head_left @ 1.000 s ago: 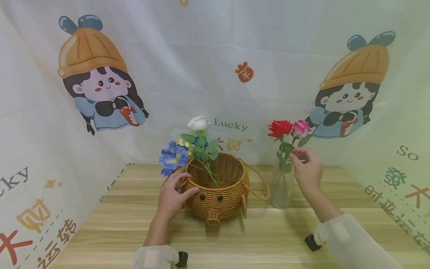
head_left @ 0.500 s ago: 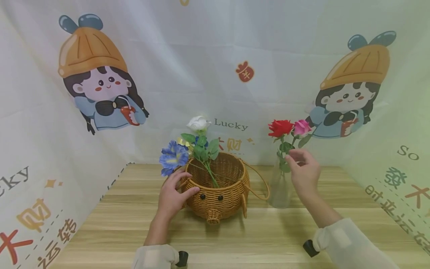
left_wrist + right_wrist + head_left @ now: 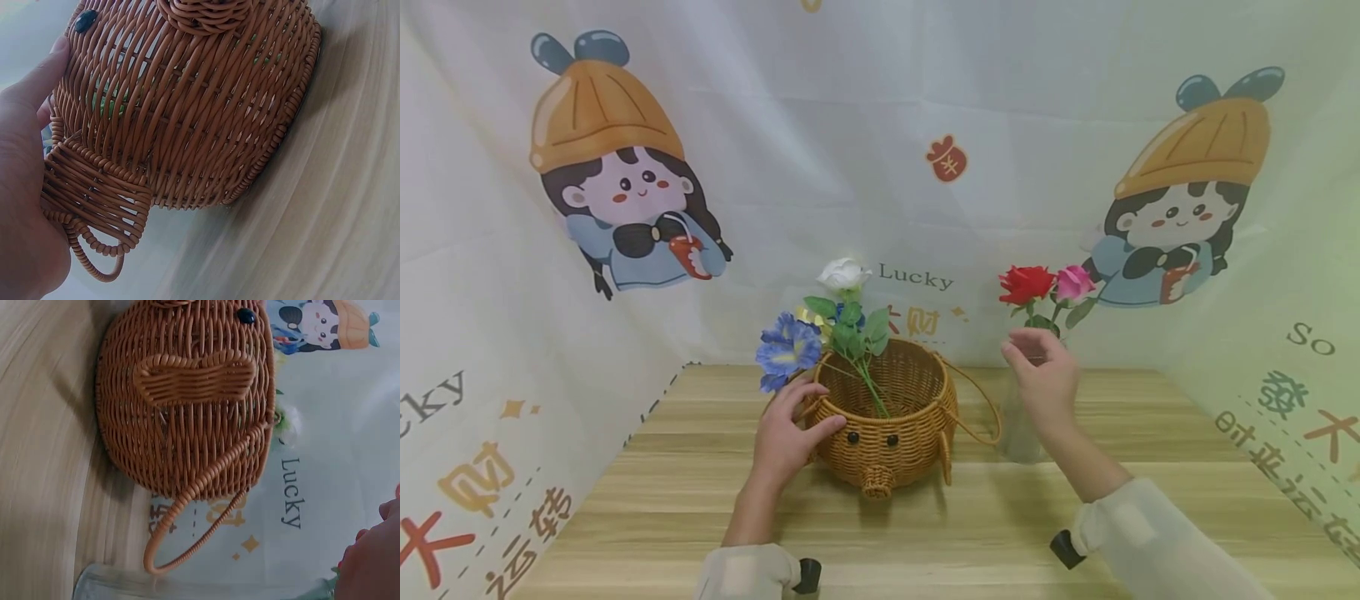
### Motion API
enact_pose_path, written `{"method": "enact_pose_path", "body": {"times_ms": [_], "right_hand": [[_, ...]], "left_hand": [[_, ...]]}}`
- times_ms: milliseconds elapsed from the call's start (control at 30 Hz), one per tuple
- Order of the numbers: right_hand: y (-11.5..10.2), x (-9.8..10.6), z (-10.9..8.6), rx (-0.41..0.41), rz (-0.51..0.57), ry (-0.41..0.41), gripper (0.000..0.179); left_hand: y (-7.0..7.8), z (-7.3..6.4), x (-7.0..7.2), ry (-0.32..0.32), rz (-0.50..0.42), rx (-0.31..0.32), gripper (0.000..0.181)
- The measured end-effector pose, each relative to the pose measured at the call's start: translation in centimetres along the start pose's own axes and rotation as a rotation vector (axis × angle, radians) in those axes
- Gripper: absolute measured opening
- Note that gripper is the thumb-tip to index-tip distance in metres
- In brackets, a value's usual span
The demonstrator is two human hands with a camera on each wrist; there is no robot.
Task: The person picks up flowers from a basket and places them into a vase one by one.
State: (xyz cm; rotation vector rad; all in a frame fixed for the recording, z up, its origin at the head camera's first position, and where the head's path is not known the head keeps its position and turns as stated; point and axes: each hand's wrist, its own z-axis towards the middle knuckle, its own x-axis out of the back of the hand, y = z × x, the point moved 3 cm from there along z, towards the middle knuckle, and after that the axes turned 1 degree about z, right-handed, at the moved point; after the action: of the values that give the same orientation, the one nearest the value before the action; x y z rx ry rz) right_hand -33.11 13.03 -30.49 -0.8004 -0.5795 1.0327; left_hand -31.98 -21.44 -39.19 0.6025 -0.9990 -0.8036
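Observation:
A wicker pig-shaped basket (image 3: 910, 442) stands mid-table and holds a white rose (image 3: 842, 275) and a blue flower (image 3: 787, 350). My left hand (image 3: 808, 408) rests against its left side, with the fingers near the rim and the thumb along the front. In the left wrist view the palm (image 3: 25, 156) lies against the basket's woven ear (image 3: 94, 187). To the right, a clear glass vase (image 3: 1018, 433) holds a red rose (image 3: 1025, 285) and a pink rose (image 3: 1073, 283). My right hand (image 3: 1030, 354) hovers in front of the vase neck, fingers loosely curled and holding nothing.
The basket's loop handle (image 3: 206, 512) hangs on its right side, close to the vase (image 3: 187, 589). The wooden table (image 3: 625, 500) is enclosed by printed cartoon cloth at the back and on both sides.
My right hand has left the rose stems and slid left, from beside the vase to in front of its neck. The left hand and basket have not moved.

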Motion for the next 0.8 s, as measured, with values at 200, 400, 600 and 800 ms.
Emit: {"method": "enact_pose_path", "body": {"times_ms": [200,400,600,800], "right_hand": [[-0.1,-1.9,-0.8,-0.055,-0.019,-0.098,0.019],[0.0,-3.5,-1.4,-0.077,-0.032,-0.156,0.021],[0.0,-5.2,-1.8,-0.091,-0.032,-0.189,0.022],[-0.1,-7.1,-1.9,-0.069,0.026,-0.230,0.025]], "left_hand": [[-0.1,0.1,0.0,0.002,-0.001,-0.002,0.048],[-0.2,0.1,-0.1,0.002,0.007,-0.002,0.047],[-0.1,0.1,-0.2,-0.002,0.006,-0.004,0.047],[-0.2,0.1,-0.1,0.003,0.000,-0.002,0.047]]}}
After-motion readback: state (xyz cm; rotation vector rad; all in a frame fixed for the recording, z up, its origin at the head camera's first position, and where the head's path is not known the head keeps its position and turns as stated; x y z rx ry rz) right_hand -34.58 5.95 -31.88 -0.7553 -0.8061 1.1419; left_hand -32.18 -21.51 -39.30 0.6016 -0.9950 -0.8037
